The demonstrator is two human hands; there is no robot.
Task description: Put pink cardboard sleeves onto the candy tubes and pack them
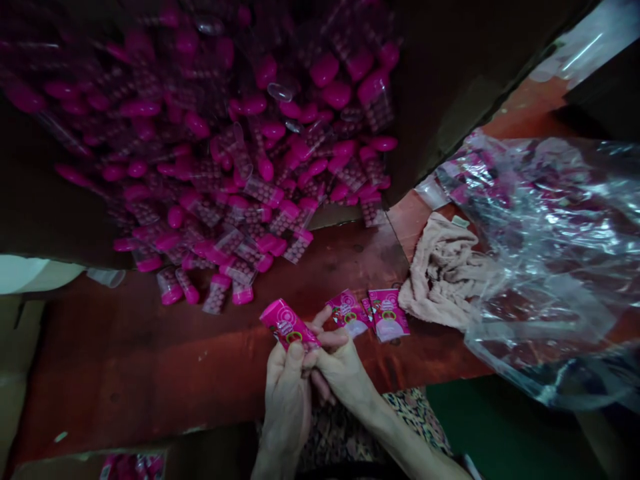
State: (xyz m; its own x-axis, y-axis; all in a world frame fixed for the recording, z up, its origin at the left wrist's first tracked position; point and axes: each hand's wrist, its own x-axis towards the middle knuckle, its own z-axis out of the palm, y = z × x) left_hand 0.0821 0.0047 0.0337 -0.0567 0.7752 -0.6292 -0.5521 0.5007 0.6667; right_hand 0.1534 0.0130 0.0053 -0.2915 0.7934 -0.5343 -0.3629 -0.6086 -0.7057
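Note:
Both my hands meet near the front edge of a red table (150, 360). My left hand (287, 393) and my right hand (340, 367) are both closed on one pink-capped tube wrapped in a pink printed label (287, 325), tilted up to the left. Just right of my hands, flat pink label sleeves (387, 313) lie on the table. A big heap of pink-capped clear tubes filled with small candies (225, 167) spills out of a dark box onto the table beyond my hands.
A crumpled beige cloth (443, 273) lies to the right of the labels. A large clear plastic bag (555, 260) with pink items inside fills the right side. The dark cardboard box wall (450, 80) stands behind. More pink pieces (133, 465) sit at the bottom left.

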